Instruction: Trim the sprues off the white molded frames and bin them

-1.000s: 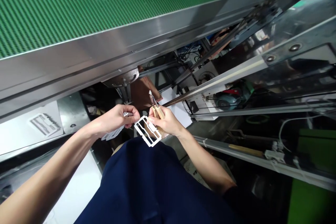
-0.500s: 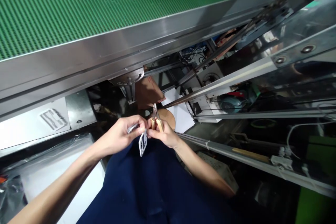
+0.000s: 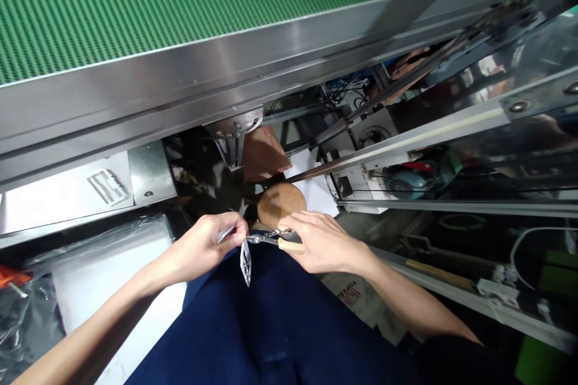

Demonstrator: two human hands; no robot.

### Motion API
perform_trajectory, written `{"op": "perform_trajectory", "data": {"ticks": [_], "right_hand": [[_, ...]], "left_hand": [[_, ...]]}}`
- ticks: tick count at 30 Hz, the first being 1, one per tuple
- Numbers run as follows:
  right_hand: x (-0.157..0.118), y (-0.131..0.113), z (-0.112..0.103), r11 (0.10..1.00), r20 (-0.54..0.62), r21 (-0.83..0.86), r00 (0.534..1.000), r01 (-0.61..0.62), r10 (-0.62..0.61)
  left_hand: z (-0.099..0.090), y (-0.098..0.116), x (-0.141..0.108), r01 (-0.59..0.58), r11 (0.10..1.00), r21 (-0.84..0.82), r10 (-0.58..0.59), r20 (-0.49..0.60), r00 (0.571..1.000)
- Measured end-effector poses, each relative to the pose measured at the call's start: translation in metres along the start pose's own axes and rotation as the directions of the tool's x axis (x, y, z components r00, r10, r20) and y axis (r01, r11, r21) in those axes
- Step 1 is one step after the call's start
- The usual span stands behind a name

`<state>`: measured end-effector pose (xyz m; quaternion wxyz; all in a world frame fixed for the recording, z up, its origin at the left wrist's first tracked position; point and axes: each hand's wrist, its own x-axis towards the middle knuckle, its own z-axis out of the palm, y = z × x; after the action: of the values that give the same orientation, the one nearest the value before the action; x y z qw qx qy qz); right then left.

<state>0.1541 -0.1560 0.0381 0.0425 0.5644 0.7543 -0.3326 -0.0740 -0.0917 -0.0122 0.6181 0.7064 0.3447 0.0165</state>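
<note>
The left hand (image 3: 212, 246) was closed narrowly, thumb against fingers, holding a white frame (image 3: 245, 263) by its upper end. The frame hung tilted at 4 o'clock from that hand. A slim grey item (image 3: 224, 233) also showed in the grip; its type could not be determined. The right hand (image 3: 327, 243) gripped pliers (image 3: 291, 246), tips directed to 9 o'clock, at the frame's upper end; contact could not be confirmed. A round brown disc (image 3: 282, 201) was at 1 o'clock from the frame. The metal edge (image 3: 180, 78) of the green conveyor (image 3: 135, 12) crossed 12 o'clock, well apart from both hands, with open room between. A table (image 3: 49, 201) bearing a similar frame (image 3: 107, 187) was at the left hand's 10 o'clock.
</note>
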Motion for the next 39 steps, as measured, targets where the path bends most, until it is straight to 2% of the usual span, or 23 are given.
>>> {"op": "perform_trajectory", "data": {"ticks": [6, 14, 28, 31, 34, 37, 39], "right_hand": [[0.007, -0.002, -0.009, 0.987, 0.107, -0.139, 0.992, 0.075, -0.061], [0.014, -0.007, -0.024, 0.943, 0.143, -0.286, 0.981, 0.169, -0.132], [0.034, -0.018, -0.048, 0.878, 0.27, -0.398, 0.949, 0.265, -0.164], [0.039, -0.016, -0.047, 0.889, 0.286, -0.362, 0.941, 0.28, -0.181], [0.039, -0.005, -0.044, 0.936, 0.266, -0.251, 0.947, 0.247, -0.179], [0.037, 0.012, -0.035, 0.985, 0.274, -0.068, 0.953, 0.156, -0.132], [0.037, 0.022, -0.02, 0.992, 0.238, 0.106, 0.967, 0.071, -0.095]], "left_hand": [[0.0, 0.002, -0.003, 0.002, 1.0, 0.031, -0.002, 0.01, 1.0], [0.001, 0.001, -0.001, -0.004, 0.999, 0.046, 0.004, 0.012, 1.0], [0.008, -0.004, 0.003, -0.022, 0.999, -0.049, 0.022, -0.004, 1.0], [0.009, -0.005, 0.003, -0.008, 0.998, -0.068, 0.007, -0.002, 1.0], [0.009, -0.007, 0.003, -0.004, 0.996, -0.085, 0.003, -0.012, 1.0], [0.009, -0.011, 0.003, 0.003, 0.993, -0.119, -0.007, -0.034, 0.999], [0.008, -0.013, 0.004, 0.013, 0.988, -0.152, -0.022, -0.053, 0.998]]}}
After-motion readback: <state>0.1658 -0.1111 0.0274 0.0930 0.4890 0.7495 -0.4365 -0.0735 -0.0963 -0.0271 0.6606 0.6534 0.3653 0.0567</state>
